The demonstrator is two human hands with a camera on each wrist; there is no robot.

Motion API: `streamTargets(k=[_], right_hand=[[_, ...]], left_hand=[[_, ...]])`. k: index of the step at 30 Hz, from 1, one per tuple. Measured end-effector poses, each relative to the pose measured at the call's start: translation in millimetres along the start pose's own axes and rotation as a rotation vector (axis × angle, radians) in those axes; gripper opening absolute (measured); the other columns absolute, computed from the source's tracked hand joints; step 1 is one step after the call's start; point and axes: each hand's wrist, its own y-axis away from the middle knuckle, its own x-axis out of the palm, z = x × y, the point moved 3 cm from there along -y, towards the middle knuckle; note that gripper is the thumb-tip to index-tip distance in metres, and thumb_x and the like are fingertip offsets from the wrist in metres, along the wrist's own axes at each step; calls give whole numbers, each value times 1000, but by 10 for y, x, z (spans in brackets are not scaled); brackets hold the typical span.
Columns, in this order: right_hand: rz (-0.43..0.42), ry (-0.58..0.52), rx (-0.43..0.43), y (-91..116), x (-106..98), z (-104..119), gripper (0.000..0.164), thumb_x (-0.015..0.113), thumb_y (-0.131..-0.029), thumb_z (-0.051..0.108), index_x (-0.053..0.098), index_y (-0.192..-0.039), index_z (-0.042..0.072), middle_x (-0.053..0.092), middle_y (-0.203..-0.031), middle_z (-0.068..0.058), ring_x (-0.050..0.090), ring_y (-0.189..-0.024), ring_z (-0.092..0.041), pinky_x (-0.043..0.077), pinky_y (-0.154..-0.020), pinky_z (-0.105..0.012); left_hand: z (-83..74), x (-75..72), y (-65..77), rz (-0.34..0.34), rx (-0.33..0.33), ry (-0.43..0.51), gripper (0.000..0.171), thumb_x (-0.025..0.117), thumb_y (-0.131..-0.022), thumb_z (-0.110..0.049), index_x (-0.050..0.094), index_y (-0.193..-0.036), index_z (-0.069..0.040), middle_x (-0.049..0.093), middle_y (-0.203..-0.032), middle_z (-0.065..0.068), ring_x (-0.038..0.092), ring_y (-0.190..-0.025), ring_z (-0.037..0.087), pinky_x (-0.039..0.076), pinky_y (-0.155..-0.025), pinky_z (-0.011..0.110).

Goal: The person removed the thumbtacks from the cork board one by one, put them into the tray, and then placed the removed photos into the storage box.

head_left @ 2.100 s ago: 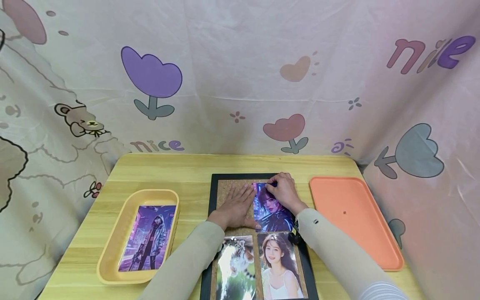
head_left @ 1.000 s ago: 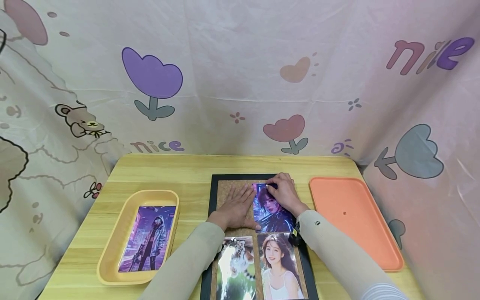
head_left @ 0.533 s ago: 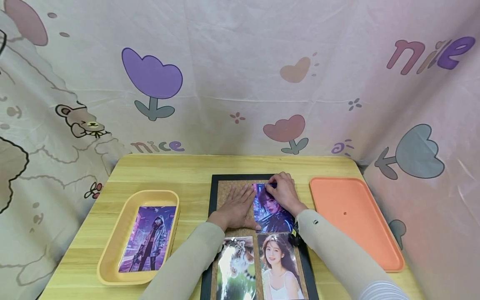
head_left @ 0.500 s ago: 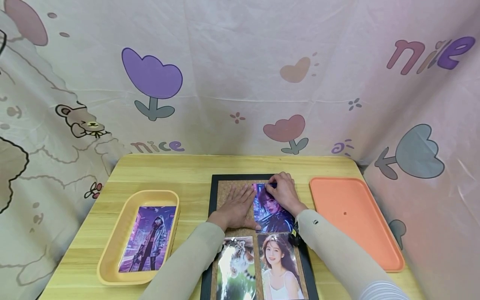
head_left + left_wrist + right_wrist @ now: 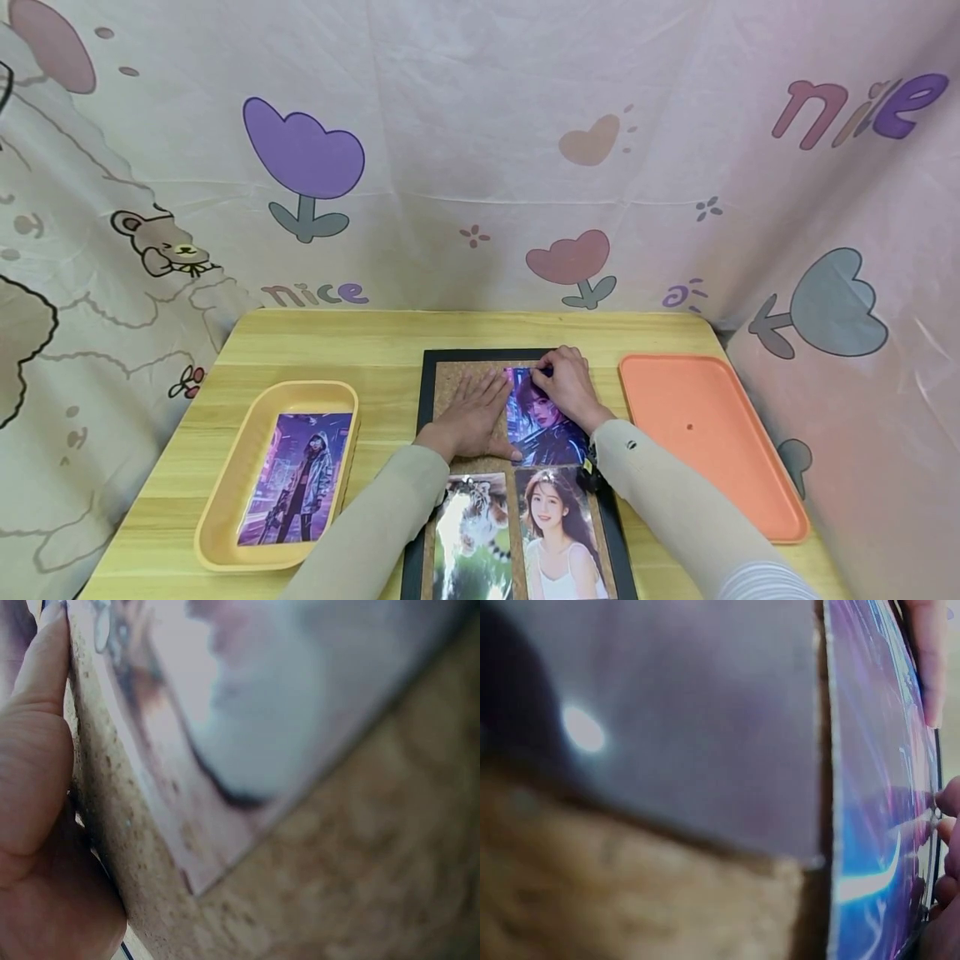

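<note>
A black-framed cork board (image 5: pixel 450 379) lies on the table. My left hand (image 5: pixel 472 414) rests on its cork, fingers spread, the thumb reaching over the lower left edge of a purple photo (image 5: pixel 542 429) of a dark-haired figure. At that photo's top edge my right hand (image 5: pixel 573 387) pinches a small push pin (image 5: pixel 935 817) between thumb and fingers; most of it is hidden. Below are a tiger-cub photo (image 5: pixel 474 533) and a photo of a person in a white top (image 5: pixel 562 542). The left wrist view shows the thumb side of the left hand (image 5: pixel 37 772) along the cork.
To the left stands a yellow tray (image 5: pixel 217 517) holding another purple photo (image 5: pixel 300 479) of a hooded figure. A flat orange tray (image 5: pixel 705 450) lies to the right of the board. Behind the wooden table (image 5: pixel 337 333) hangs a printed curtain (image 5: pixel 450 125).
Hardly anything differs: both hands keep their places on the board and photo, with only tiny shifts of the right fingers at the photo's top edge.
</note>
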Motion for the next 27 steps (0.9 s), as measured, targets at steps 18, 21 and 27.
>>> streamTargets(k=[18,21,27], right_hand=[[-11,23,-3,-13,25,-2,17,79,-93,23,76,-92,6,70,-97,-9,59,-103,-30,44,-96,-47],[-12,27,-6,-11,30,1,17,79,-93,23,76,-92,6,70,-97,-9,59,-103,-31,44,-96,-47],[-18,38,-11,-10,42,11,14,78,-92,20,75,-89,7,69,-96,-9,59,-103,-31,43,-94,-47]], left_hand=[[-1,-3,0,4,-5,5,125,56,-84,-88,-2,-171,-19,-8,-178,0,-10,-165,24,-5,-132,56],[0,-5,7,1,-4,10,125,56,-84,-88,-2,-171,-18,-8,-179,0,-10,-165,24,-5,-132,56],[6,1,7,-2,3,10,125,56,-84,-88,-2,-171,-18,-7,-179,0,-10,-165,23,-5,-132,56]])
